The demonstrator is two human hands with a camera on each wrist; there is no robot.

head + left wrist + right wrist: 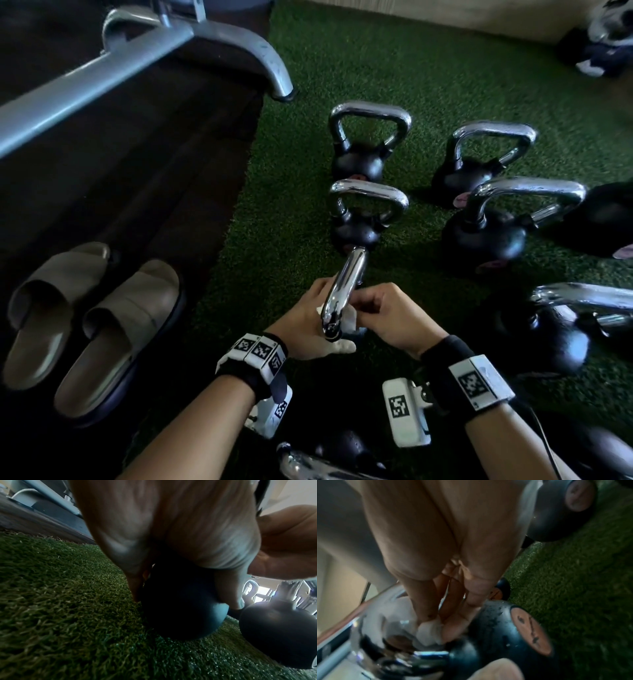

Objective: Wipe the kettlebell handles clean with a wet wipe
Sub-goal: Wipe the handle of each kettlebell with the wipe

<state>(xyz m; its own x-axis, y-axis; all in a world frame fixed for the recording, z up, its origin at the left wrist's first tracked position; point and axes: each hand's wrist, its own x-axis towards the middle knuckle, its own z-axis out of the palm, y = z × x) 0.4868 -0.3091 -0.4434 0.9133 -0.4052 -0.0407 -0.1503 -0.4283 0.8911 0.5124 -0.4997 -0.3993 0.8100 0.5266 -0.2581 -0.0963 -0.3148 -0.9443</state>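
A black kettlebell [356, 236] stands on green turf, its chrome handle [347, 287] turned edge-on towards me. My left hand [318, 308] grips the handle's near end from the left, thumb underneath. My right hand [370, 308] pinches a crumpled white wet wipe [350, 320] against the right side of the handle. In the right wrist view the wipe [428, 630] sits between the fingertips and the chrome handle [385, 628], just above the black body [493, 635]. The left wrist view shows mostly palm, with the black body [180, 608] below it.
More chrome-handled kettlebells stand around: one behind [356, 150], two at the right [479, 164] [496, 222], another near right [555, 329], one by my forearms [329, 459]. Beige slippers [92, 325] lie on the dark mat at the left. A grey metal bench frame [137, 65] crosses the upper left.
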